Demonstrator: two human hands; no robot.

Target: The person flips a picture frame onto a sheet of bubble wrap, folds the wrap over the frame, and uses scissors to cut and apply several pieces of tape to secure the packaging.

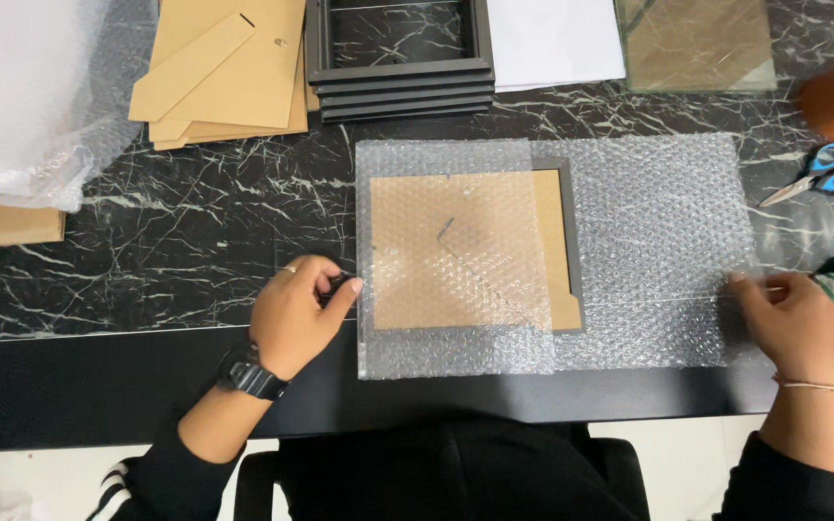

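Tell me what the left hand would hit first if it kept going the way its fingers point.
The left hand points right, already touching the bubble wrap folded over the picture frame; it would likely press into that covered frame edge first.

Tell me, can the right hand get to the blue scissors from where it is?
Probably yes. The right hand grips the bubble wrap's right edge, and the blue scissors lie just beyond it on bare table, nothing between. It would have to release the wrap first.
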